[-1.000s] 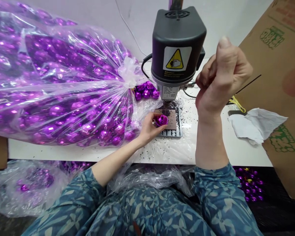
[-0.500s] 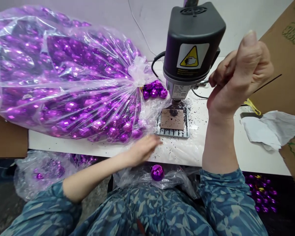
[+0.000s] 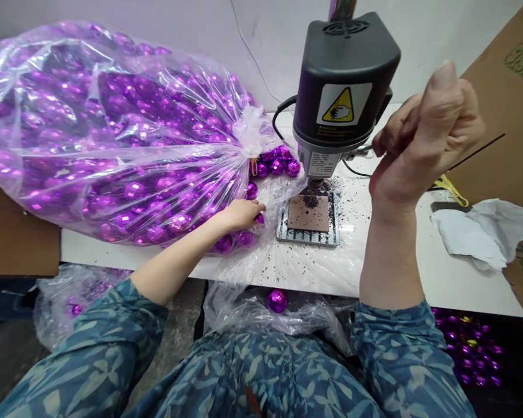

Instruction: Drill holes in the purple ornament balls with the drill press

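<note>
My left hand reaches to the knotted end of a large clear bag packed with shiny purple balls. Its fingers curl over a small purple faceted ball, which shows partly under the fingertips. On the right, my right hand is closed in a fist, thumb up, around the feed handle of a small black drill press; the grip itself is hidden by the fingers. Below the drill chuck lies a brown square plate with a hole, fixed on a slotted metal base and strewn with dark shavings.
Several purple balls lie behind the bag's knot. One faceted ball rests on clear plastic at the table's front edge. Crumpled white paper and a cardboard sheet are at right. More balls sit low at right.
My left hand has moved from the table's front edge, left of the metal base, up and away to the balls beside the bag's knot. My right hand has stayed at the drill press handle.
</note>
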The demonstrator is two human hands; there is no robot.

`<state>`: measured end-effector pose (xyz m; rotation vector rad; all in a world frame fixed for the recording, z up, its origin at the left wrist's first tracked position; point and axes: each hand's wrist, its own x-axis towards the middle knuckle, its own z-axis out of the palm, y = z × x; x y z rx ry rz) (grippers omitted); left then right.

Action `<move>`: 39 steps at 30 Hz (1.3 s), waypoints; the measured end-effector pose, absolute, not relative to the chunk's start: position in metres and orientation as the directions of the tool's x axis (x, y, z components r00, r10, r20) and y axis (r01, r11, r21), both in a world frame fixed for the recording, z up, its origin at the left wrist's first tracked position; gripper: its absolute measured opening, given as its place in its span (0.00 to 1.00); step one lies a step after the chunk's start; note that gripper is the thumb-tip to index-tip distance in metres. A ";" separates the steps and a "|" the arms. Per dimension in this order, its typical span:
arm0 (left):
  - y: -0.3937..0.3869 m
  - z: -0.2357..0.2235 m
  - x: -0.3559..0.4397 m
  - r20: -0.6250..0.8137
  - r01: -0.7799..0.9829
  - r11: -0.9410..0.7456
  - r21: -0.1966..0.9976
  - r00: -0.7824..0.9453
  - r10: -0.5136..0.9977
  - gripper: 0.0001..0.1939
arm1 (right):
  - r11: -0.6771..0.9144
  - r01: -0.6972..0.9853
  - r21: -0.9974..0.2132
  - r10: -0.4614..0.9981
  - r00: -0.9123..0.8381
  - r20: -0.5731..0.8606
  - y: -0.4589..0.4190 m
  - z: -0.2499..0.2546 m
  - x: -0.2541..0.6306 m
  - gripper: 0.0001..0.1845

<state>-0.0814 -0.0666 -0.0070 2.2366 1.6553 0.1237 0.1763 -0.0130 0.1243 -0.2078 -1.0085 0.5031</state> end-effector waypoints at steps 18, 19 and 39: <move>-0.089 -0.012 0.013 -0.237 -0.375 0.275 0.885 0.146 0.960 0.23 | 0.855 -0.167 -0.492 0.518 0.344 0.783 -0.021 0.122 0.181 0.33; -0.087 -0.019 0.014 -0.214 -0.343 0.239 0.909 0.108 0.971 0.25 | 0.852 -0.138 -0.505 0.520 0.335 0.786 -0.021 0.121 0.182 0.33; -0.067 -0.055 0.012 0.111 0.003 -0.111 0.994 -0.064 0.992 0.23 | 0.818 0.014 -0.575 0.543 0.312 0.779 -0.016 0.109 0.181 0.30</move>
